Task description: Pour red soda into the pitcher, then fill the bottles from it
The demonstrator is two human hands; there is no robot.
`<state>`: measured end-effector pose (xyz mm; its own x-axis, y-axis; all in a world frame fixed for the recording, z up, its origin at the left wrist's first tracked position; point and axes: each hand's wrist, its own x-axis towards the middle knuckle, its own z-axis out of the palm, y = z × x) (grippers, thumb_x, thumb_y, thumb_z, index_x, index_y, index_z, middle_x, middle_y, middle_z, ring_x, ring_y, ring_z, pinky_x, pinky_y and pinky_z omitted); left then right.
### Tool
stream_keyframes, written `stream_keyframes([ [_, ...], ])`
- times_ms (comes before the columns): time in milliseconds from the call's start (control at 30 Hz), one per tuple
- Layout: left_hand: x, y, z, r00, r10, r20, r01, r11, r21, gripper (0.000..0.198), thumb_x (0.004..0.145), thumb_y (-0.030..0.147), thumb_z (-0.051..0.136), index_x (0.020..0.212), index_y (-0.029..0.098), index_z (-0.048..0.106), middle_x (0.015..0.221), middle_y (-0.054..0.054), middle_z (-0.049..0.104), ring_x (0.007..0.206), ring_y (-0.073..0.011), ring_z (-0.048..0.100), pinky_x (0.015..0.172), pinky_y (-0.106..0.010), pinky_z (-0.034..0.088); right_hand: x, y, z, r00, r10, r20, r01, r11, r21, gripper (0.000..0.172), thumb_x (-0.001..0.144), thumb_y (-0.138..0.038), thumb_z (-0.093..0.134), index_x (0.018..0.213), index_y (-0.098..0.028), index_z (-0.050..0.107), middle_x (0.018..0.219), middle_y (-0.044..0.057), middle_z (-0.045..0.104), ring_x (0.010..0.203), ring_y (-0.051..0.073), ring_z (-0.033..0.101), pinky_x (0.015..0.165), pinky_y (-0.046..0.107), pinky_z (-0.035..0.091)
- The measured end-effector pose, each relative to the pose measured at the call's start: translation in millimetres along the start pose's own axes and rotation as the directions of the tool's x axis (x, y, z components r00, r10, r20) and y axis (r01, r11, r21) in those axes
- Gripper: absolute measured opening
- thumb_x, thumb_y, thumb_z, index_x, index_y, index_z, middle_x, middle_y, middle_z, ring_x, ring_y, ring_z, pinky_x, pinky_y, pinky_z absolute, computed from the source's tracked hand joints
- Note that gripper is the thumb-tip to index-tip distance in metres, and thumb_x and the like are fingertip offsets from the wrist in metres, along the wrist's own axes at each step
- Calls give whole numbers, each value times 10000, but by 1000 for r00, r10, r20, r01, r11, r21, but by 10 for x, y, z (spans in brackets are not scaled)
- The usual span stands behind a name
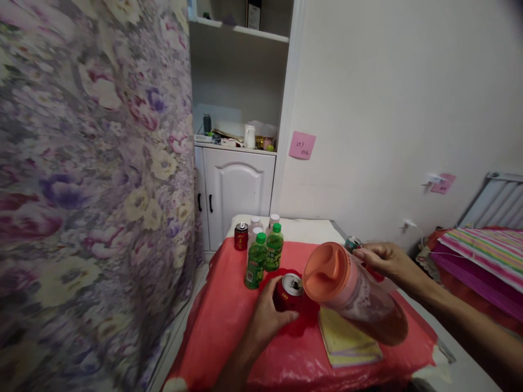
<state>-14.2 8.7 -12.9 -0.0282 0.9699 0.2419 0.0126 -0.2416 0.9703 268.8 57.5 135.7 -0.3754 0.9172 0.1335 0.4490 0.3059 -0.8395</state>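
Observation:
My left hand (265, 316) is wrapped round a red drink can (289, 299) with an opened silver top. The can stands over a darker red patch (311, 313); I cannot tell if that is a dish or wet cloth. In my right hand (382, 258) is a clear pitcher (371, 305) with an orange lid, gripped on its handle side. It is tilted left and down, its lid close to the can's opening. Brownish liquid with froth shows inside it. Below the pitcher lies a folded yellow cloth (347, 340).
Two green-capped bottles (256, 264) stand left of the can, with white-capped bottles (274, 220) and a dark red can (241, 237) behind. Another can (352, 243) is partly hidden behind the pitcher. Red sheeting (220, 310) covers the table; a floral curtain (98, 190) hangs left.

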Motion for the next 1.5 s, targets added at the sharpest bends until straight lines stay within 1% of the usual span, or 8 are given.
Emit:
stream_keyframes([
  [333,-5,-39,9,1000,9,-2,-9,1000,6,761,513,66,792,1231,207,581,1248,-83,678,1182,-317,600,1050,-448,435,11,16,-13,1000,-5,20,6,999,-32,558,840,-683,551,587,-219,373,521,-71,312,490,84,261,498,262,176],
  [533,-15,31,21,1000,10,5,-10,1000,-1,738,521,47,767,1219,200,584,1236,-78,684,1172,-306,606,1045,-437,439,17,-8,-11,1000,3,31,-2,999,-34,571,834,-713,531,592,-218,380,520,-72,310,488,83,255,490,257,189],
  [633,-16,46,21,1000,10,5,-10,1000,-5,748,513,53,773,1222,195,583,1246,-83,681,1179,-309,602,1057,-443,430,13,-27,-9,1000,1,28,0,1000,-20,560,830,-700,551,591,-216,401,512,-71,321,482,83,265,490,258,193],
  [867,-5,-31,5,1000,27,4,-27,1000,-6,756,533,119,819,1247,218,594,1256,-81,677,1196,-324,593,1059,-456,436,-4,-46,-1,1000,-3,30,3,1000,-16,553,829,-691,555,585,-218,407,511,-75,318,476,87,265,496,265,195],
  [967,-6,-33,-1,999,33,6,-33,999,3,757,534,140,834,1249,218,597,1254,-85,677,1185,-325,598,1057,-459,435,-17,-49,-1,1000,0,27,1,1000,-31,549,844,-685,541,596,-219,395,524,-77,309,485,86,261,501,268,191],
  [1100,-16,-15,-6,999,43,9,-44,999,15,755,544,162,843,1254,215,594,1258,-89,672,1193,-323,591,1061,-460,428,-43,-98,8,1000,-7,-2,7,999,-43,555,842,-683,547,586,-216,390,524,-71,335,492,90,295,505,268,211],
  [1367,-34,-4,-12,999,42,3,-42,999,14,739,545,164,846,1241,214,605,1255,-88,670,1201,-329,583,1065,-466,424,-42,-144,26,1000,-1,1,1,999,-41,556,829,-696,547,583,-221,394,520,-65,329,495,93,281,501,270,213],
  [1500,-31,-12,-16,999,41,7,-41,999,19,741,542,158,842,1242,216,606,1259,-87,671,1203,-332,583,1067,-467,423,-51,-167,30,1000,5,4,-5,999,-47,545,835,-690,541,591,-218,420,530,-61,342,499,98,301,512,276,220],
])
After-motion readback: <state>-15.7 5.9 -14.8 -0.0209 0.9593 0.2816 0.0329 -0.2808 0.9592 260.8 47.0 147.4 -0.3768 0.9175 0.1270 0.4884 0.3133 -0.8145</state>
